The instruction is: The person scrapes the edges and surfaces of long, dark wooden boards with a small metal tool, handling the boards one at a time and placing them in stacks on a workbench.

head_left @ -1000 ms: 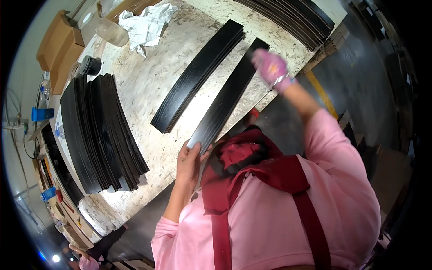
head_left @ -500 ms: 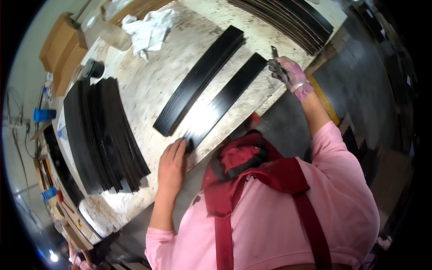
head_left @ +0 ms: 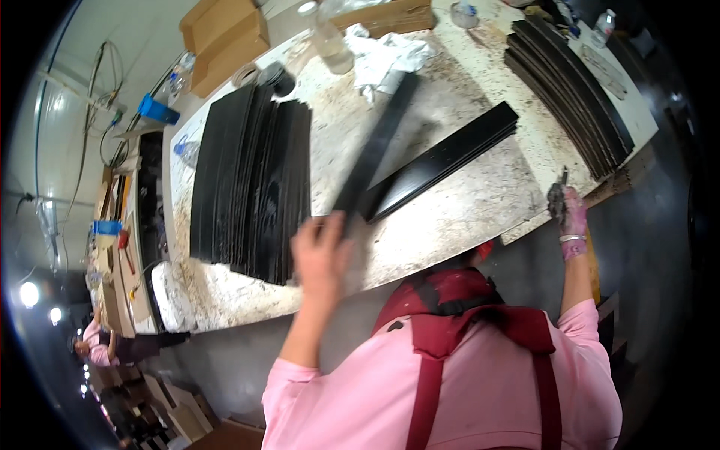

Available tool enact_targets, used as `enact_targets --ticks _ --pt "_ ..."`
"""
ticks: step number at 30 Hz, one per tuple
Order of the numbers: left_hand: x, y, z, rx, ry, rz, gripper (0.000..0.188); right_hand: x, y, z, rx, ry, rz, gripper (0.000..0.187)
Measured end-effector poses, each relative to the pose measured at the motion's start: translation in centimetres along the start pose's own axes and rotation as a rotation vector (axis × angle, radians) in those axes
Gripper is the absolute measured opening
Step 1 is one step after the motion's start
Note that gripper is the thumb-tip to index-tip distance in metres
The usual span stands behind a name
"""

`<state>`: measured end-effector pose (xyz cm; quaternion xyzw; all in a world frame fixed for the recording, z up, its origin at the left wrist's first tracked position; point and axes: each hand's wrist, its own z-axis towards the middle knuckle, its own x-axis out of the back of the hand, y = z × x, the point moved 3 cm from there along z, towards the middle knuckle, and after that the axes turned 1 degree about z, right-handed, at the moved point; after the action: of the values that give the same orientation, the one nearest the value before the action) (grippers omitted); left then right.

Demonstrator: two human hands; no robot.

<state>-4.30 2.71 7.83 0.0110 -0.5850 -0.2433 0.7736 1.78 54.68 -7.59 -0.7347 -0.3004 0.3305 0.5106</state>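
My left hand (head_left: 321, 259), bare and a little blurred, grips the near end of a black plank (head_left: 380, 142). That plank is tilted and smeared by motion, with its far end toward a white rag (head_left: 390, 60). Just left of this hand stands a long row of black planks (head_left: 240, 172), packed side by side. A small stack of black planks (head_left: 454, 159) lies slantwise in the middle of the table. My right hand (head_left: 574, 217), in a stained pink glove, is closed around a small dark flat-bladed tool (head_left: 564, 177) by the table's right front edge.
More dark planks (head_left: 574, 97) are stacked at the far right. A clear bottle (head_left: 328, 41), a dark jar (head_left: 277, 78) and an open cardboard box (head_left: 223, 41) stand along the back. The table (head_left: 420, 244) is smudged. Another person (head_left: 96, 343) is at far left.
My left hand has lifted the single plank off the table's front and swung it left beside the row. My right hand has drawn away from that plank, still holding the tool. The view has turned.
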Motion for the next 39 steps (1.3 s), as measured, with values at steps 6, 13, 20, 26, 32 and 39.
enact_targets --ticks 6,13,20,26,32,39 --pt "2.7 -6.9 2.5 0.160 0.122 0.467 0.041 -2.8 -1.0 -1.3 0.096 0.091 -0.751 0.026" --pt "2.8 -4.4 1.5 0.043 0.091 0.435 0.052 -5.1 -3.0 -2.6 0.086 0.097 -0.577 0.029" --pt "-9.7 -1.8 0.3 0.204 -0.279 -0.564 0.061 -8.5 -4.3 -4.2 0.220 -0.039 -0.479 0.025" --pt "-10.3 -3.0 0.3 0.417 -0.258 -0.669 0.057 -12.9 -6.0 -5.1 0.225 -0.168 -0.700 0.025" --pt "-12.2 -2.8 -0.2 0.298 -0.113 -0.716 0.057 -28.1 -7.2 -8.8 0.618 -0.668 -1.061 0.023" --pt "-14.7 -4.4 -1.0 0.388 -0.032 -0.986 0.054 -28.7 -1.7 -1.2 0.724 -0.550 -1.395 0.010"
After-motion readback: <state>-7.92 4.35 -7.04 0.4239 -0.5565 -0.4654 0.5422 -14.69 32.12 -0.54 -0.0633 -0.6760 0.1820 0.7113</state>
